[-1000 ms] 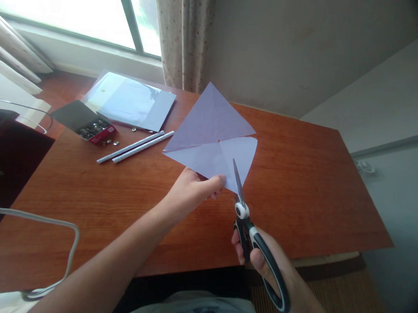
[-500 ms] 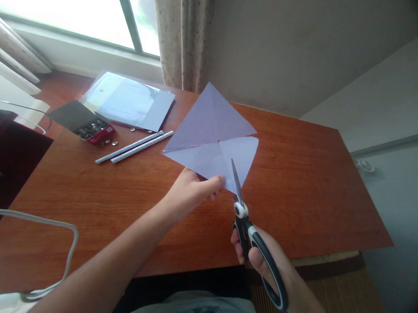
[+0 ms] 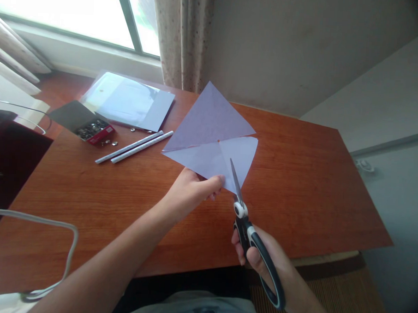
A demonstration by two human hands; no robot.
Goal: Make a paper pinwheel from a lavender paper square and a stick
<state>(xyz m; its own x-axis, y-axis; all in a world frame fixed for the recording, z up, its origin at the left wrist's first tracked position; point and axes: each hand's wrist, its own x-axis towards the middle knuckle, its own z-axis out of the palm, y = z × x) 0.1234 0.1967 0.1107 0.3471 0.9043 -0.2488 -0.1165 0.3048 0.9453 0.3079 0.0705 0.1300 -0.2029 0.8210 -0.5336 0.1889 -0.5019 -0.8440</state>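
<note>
A square of pale lilac paper is held up over the table, with slits running in from its corners toward a small reddish mark near the middle. My left hand pinches its near edge, thumb on top and the other fingers mostly underneath. In my right hand is a pair of scissors with black, grey and white handles. One blade lies over the paper at the near corner, pointing toward the middle; the other blade is hidden beneath the sheet.
Left of the paper, two white rolled paper sticks lie side by side. Behind them are an open red box of small metal pieces and a clear folder with sheets. A white cable crosses the table's left side.
The scissors' handles have moved slightly closer together, and the upper blade has shifted a little to the left. The paper and my left hand are almost still.
</note>
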